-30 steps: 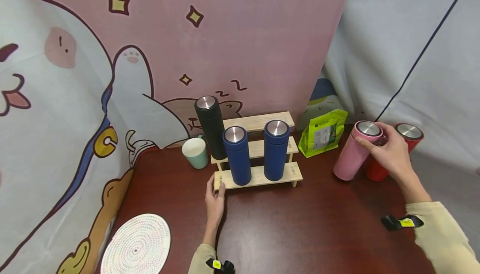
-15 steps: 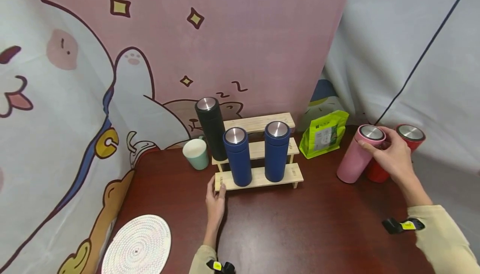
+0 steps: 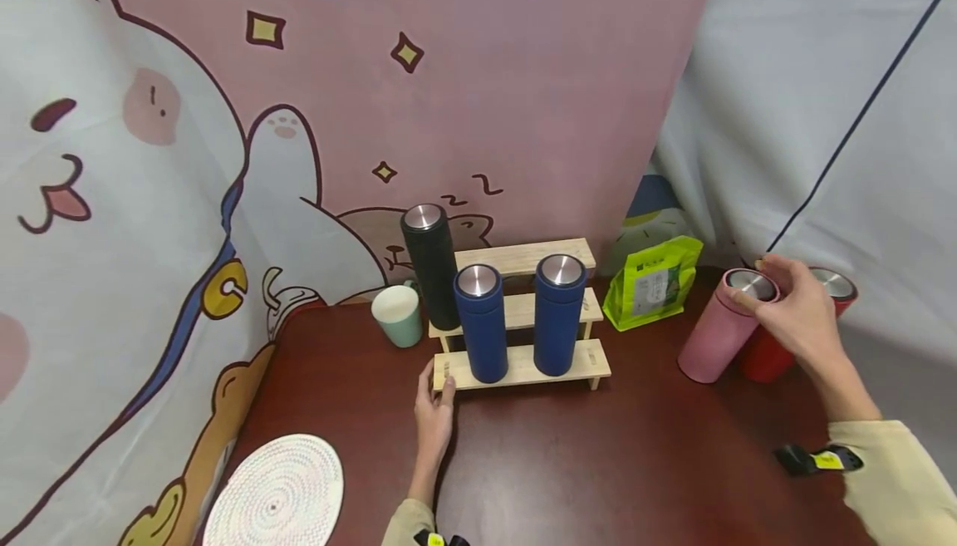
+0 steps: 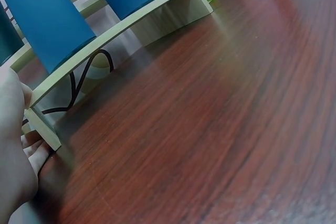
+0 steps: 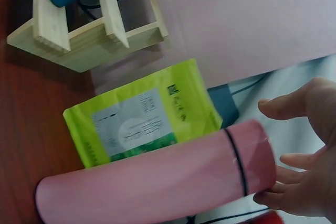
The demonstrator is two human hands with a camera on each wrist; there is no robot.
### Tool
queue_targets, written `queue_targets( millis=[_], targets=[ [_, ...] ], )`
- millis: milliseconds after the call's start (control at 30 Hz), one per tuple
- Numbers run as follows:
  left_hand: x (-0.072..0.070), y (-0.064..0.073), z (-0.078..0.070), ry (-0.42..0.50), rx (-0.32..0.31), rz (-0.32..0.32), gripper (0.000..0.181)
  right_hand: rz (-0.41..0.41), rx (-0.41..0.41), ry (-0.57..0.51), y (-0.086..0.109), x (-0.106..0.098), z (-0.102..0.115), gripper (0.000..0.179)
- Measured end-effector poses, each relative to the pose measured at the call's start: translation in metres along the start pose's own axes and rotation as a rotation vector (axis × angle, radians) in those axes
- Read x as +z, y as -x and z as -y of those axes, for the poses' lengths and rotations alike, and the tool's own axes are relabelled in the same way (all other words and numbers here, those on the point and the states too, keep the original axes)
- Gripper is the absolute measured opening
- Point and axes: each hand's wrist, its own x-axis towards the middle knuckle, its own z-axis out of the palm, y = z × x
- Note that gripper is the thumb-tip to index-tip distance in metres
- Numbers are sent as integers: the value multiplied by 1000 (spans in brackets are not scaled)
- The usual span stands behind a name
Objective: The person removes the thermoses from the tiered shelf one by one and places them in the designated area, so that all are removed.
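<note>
A wooden three-step rack (image 3: 523, 373) stands on the table, and my left hand (image 3: 434, 425) grips the left end of its lowest step. In the left wrist view, the thumb lies over the board and the fingers sit by its leg. Two blue thermos bottles (image 3: 482, 326) stand upright on that step. One black thermos bottle (image 3: 432, 272) stands on the middle step. At the right, my right hand (image 3: 807, 313) is at the cap of an upright pink thermos bottle (image 5: 152, 187). The right wrist view shows the thumb apart from the cap and the fingers beside its far side.
A red thermos bottle (image 3: 770, 355) stands just right of the pink one, partly hidden by the hand. A green packet (image 3: 653, 284) stands between rack and pink bottle. Left of the rack is a mint mug (image 3: 399, 326). A round woven mat (image 3: 277, 492) lies at the front left.
The pink bottle has shifted slightly right and nearer. My right hand's fingers have loosened and spread at its cap. My left hand stays on the rack; the head view has tilted a little.
</note>
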Motion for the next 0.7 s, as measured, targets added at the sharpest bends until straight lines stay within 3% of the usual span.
queue_targets(
  millis=[167,300,433,533,700],
  targets=[
    [6,-6,26,19,7,-31,51,-7,-52,-13,-10,-3,20,73],
    [5,-11,36,15,-1,-17,51,6,-88,-47,-20,2,42,71],
    [4,-11,35,23,-3,-15,51,56,-103,-103,-27,10,63,69],
    [1,-6,19,19,-11,-4,52,95,-107,-142,-32,17,77,70],
    [2,-7,23,-2,-20,5,52,131,-110,-181,-37,31,101,69]
  ],
)
